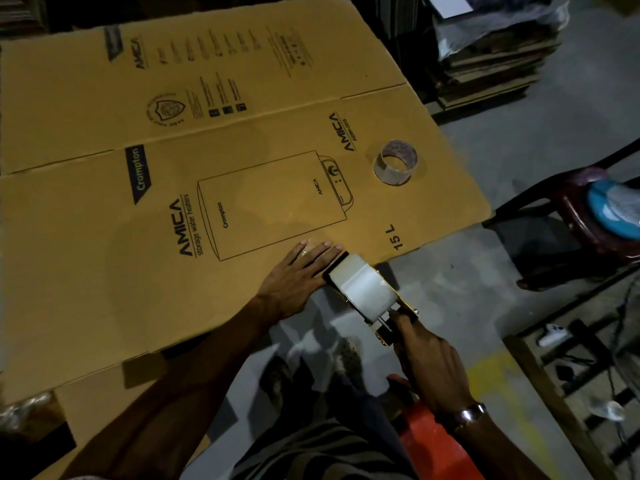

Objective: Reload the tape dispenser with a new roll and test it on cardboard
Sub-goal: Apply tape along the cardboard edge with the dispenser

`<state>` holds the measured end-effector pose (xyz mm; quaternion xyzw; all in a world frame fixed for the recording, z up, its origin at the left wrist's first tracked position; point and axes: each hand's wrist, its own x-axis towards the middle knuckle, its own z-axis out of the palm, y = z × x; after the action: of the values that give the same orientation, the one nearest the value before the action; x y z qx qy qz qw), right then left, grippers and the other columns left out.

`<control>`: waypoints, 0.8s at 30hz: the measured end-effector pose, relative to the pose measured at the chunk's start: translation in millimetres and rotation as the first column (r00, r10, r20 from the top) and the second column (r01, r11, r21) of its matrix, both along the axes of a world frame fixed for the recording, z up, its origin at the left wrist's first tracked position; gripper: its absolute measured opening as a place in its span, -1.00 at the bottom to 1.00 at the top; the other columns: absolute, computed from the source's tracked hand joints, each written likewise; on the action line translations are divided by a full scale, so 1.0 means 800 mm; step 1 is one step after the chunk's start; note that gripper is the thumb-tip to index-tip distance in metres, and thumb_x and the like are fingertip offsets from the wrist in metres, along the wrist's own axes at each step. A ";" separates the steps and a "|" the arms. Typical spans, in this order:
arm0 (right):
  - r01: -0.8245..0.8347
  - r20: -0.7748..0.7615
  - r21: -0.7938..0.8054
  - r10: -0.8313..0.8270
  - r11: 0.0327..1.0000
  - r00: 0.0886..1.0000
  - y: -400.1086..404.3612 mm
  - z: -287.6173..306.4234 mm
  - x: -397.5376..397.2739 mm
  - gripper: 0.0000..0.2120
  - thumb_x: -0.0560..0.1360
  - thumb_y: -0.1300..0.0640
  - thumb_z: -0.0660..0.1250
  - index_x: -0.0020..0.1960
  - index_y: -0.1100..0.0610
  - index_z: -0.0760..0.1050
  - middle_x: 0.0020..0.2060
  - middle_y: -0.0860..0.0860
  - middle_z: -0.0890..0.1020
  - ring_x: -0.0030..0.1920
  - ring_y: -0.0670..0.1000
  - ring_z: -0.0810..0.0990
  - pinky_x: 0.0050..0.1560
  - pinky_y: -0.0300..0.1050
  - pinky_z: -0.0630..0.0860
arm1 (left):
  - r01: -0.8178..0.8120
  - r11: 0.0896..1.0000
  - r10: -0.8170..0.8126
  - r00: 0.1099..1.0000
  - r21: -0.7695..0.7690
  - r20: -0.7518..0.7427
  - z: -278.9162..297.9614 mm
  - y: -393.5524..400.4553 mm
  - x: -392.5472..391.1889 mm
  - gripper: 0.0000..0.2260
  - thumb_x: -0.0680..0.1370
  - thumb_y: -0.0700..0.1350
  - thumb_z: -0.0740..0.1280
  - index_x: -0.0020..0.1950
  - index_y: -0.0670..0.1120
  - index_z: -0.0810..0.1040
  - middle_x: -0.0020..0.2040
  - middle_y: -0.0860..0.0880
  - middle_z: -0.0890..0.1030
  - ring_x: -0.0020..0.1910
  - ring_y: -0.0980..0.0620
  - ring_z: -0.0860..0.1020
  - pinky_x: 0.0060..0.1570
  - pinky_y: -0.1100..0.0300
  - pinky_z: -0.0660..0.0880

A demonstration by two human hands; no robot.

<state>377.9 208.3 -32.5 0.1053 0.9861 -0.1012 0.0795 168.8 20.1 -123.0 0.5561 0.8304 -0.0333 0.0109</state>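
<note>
Test step under way. Left hand lies flat, fingers straight, pressing the cardboard near its front edge, which lies on the floor. Right hand holds the tape dispenser, grip curled round its handle; the new roll is already mounted and the nose touches the cardboard just beside the left fingertips. Spent-looking roll sits farther back on the cardboard. Next move likely calls for a steady pull toward the person, with the left hand anchoring the tape end.
</note>
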 end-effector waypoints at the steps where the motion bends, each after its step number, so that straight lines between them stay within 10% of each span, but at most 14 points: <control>1: 0.004 0.001 -0.002 -0.004 1.000 1.000 -0.001 0.001 0.000 -0.64 0.43 0.23 0.38 0.11 0.00 0.29 -0.15 0.12 0.62 -0.43 0.27 0.55 -0.57 0.06 0.44 | 0.004 1.000 -0.004 1.000 -0.007 0.005 0.001 0.000 0.000 -0.27 0.46 -0.14 0.31 0.58 -0.03 0.08 0.63 -0.11 -0.07 0.61 -0.14 -0.04 0.51 -0.22 0.04; 9: 0.090 0.045 -0.180 -0.084 0.979 0.995 -0.003 0.021 -0.009 -0.77 0.58 0.09 0.22 0.14 -0.05 0.20 -0.12 0.08 0.64 -0.27 0.29 0.57 -0.34 0.09 0.47 | -0.020 0.999 0.020 1.000 -0.030 -0.003 0.000 0.002 0.003 -0.18 0.39 -0.17 0.41 0.56 0.01 0.07 0.61 -0.13 0.01 0.60 -0.15 0.00 0.49 -0.25 0.07; 24: 0.081 0.103 -0.015 -0.079 0.997 0.992 -0.017 0.029 -0.024 -0.69 0.60 0.13 0.13 0.29 -0.06 0.16 -0.11 0.06 0.62 -0.29 0.22 0.53 -0.30 0.08 0.49 | -0.052 0.996 0.057 0.995 -0.072 0.078 0.013 0.005 0.014 -0.41 0.54 -0.18 0.23 0.56 0.00 0.17 0.62 -0.13 0.02 0.60 -0.16 -0.10 0.52 -0.23 -0.13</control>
<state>358.9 194.4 -9.4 0.1490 0.9747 -0.1080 0.1267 180.0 24.3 -112.5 0.5334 0.8425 -0.0397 0.0647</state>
